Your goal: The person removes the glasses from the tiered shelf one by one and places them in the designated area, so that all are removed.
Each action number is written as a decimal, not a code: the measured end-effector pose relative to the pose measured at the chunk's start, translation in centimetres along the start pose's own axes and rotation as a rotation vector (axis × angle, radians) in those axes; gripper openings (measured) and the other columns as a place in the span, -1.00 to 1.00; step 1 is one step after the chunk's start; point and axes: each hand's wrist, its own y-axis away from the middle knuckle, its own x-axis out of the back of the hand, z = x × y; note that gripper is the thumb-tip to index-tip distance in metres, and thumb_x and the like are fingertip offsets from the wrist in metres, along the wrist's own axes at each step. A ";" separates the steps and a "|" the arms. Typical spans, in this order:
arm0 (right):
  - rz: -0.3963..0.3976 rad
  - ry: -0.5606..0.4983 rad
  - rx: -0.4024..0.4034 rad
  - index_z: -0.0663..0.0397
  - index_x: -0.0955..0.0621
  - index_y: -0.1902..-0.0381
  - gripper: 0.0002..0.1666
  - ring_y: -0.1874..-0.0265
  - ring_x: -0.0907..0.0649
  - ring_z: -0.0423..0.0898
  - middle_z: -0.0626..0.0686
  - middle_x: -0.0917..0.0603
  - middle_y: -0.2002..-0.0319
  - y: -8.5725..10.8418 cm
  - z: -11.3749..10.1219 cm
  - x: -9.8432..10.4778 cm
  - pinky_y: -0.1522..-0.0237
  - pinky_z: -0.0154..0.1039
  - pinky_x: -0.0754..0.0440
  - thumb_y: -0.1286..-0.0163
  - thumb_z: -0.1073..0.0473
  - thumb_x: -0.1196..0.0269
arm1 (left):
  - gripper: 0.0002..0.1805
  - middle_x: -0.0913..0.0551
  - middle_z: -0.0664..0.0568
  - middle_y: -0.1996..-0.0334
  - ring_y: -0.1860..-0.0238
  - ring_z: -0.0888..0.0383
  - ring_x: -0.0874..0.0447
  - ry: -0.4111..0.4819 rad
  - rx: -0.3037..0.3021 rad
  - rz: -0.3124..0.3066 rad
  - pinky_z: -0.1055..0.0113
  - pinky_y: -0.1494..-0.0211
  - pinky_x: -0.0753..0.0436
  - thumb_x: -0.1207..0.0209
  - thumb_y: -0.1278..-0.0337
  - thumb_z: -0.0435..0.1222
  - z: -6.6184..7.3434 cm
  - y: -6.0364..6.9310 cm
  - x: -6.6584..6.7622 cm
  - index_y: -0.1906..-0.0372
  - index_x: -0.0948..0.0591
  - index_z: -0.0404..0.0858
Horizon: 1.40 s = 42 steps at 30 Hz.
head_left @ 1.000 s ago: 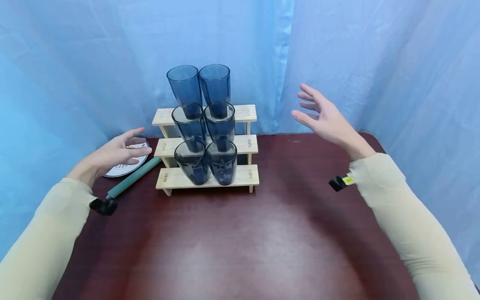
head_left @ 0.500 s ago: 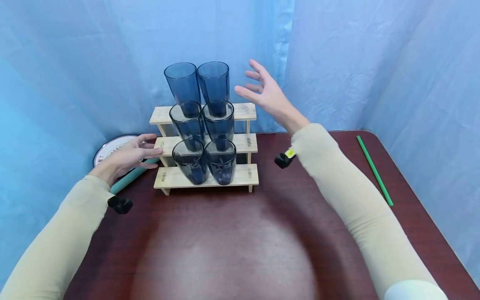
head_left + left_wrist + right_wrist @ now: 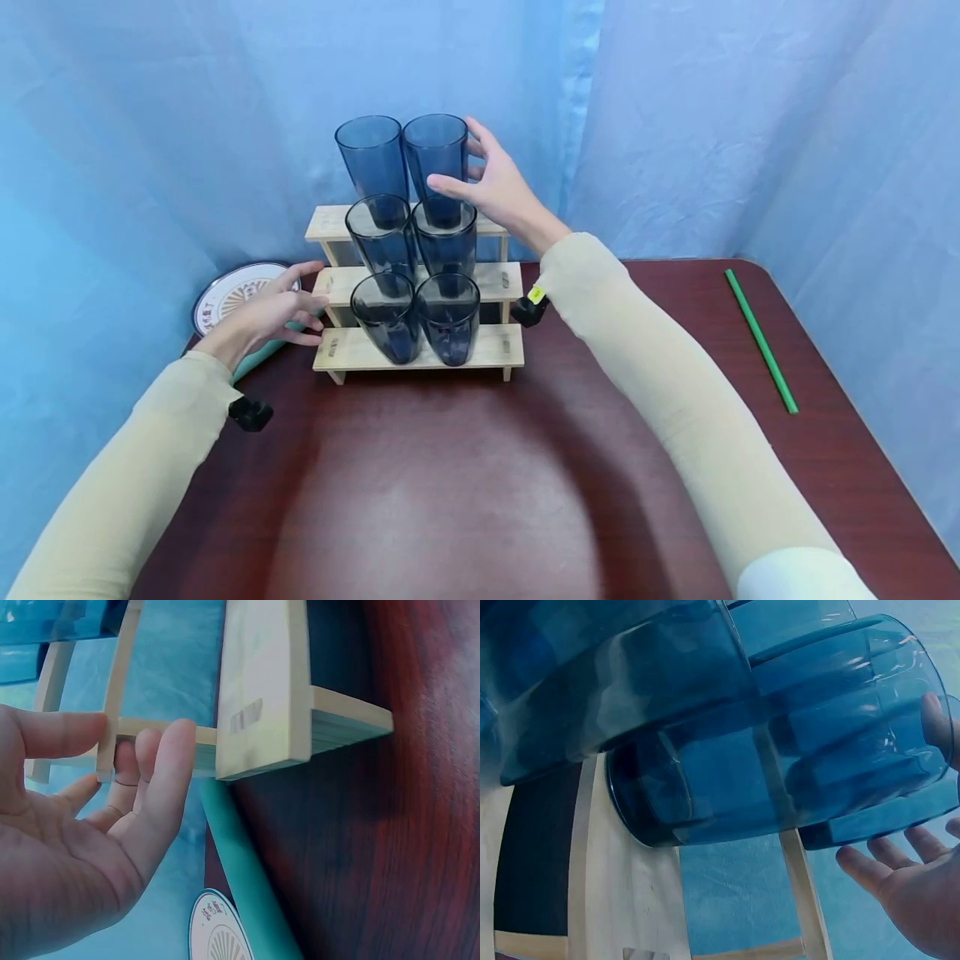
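Observation:
Pairs of blue-grey drinking glasses stand on a three-tier wooden rack [image 3: 420, 358]. My right hand [image 3: 498, 187] is at the top tier's right glass [image 3: 437, 154], its thumb in front and its fingers along the far right side. In the right wrist view, the fingers [image 3: 889, 870] are spread and show a gap from the glass; whether the thumb touches it is hard to tell. My left hand [image 3: 272, 315] holds the left end of the middle shelf [image 3: 333, 285]; in the left wrist view, the thumb [image 3: 71, 733] and curled fingers lie on either side of its plank.
Behind the left hand lie a round plate [image 3: 217, 298] with a printed pattern and a teal roll [image 3: 258, 357]. A thin green stick [image 3: 761, 342] lies on the dark red table [image 3: 420, 475] at the right. Blue curtains [image 3: 675, 125] hang around the table.
My right hand has moved left from open air to the top right glass. The left hand has moved right to the rack's end. The green stick has come into sight.

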 end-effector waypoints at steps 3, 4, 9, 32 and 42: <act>0.012 -0.013 0.000 -0.42 0.04 -0.65 0.19 -0.45 -0.35 -0.06 -0.03 -0.18 -0.54 -0.3 0.2 -0.3 -0.34 -0.10 -0.44 -0.29 -0.08 -0.45 | -0.12 -0.19 -0.34 -0.43 0.20 -0.03 -0.63 0.002 0.011 0.001 -0.10 -0.05 -0.67 -0.04 -0.54 -0.23 -0.1 0.1 -0.2 -0.66 0.22 0.14; 0.014 -0.018 0.005 -0.38 0.01 -0.65 0.18 -0.44 -0.37 -0.06 -0.02 -0.22 -0.52 -0.3 0.2 -0.4 -0.32 -0.10 -0.46 -0.29 -0.07 -0.46 | -0.12 -0.17 -0.35 -0.44 0.21 -0.02 -0.63 0.003 0.015 0.003 -0.09 -0.04 -0.68 -0.04 -0.53 -0.23 -0.1 0.0 -0.3 -0.66 0.22 0.15; 0.024 -0.044 0.016 -0.23 -0.16 -0.60 0.07 -0.34 -0.48 -0.12 -0.05 -0.40 -0.39 -0.2 0.4 -0.4 -0.26 -0.13 -0.50 -0.27 -0.05 -0.48 | -0.12 -0.18 -0.37 -0.44 0.25 -0.01 -0.64 -0.003 0.024 0.005 -0.09 -0.02 -0.68 -0.05 -0.52 -0.22 -0.2 -0.2 -0.5 -0.66 0.21 0.16; 0.140 0.024 -0.002 -0.28 -0.29 -0.53 0.02 -0.28 -0.51 -0.14 -0.08 -0.36 -0.43 0.8 1.1 1.7 -0.26 -0.11 -0.49 -0.21 -0.16 -0.51 | -0.12 -0.35 -0.35 -0.16 0.29 0.00 -0.64 -0.012 0.020 0.004 -0.08 -0.03 -0.68 -0.07 -0.52 -0.22 -0.1 -0.6 -0.7 -0.67 0.18 0.14; 0.227 -0.120 0.080 -0.14 -0.34 -0.51 -0.05 -0.22 -0.58 -0.07 -0.07 -0.49 -0.35 4.1 1.7 5.4 -0.22 -0.07 -0.55 -0.22 0.05 -0.53 | -0.15 -0.53 -0.19 0.19 0.28 -0.06 -0.72 0.041 0.011 0.009 -0.08 0.03 -0.71 -0.08 -0.53 -0.19 -0.7 0.5 0.4 -0.67 0.14 0.13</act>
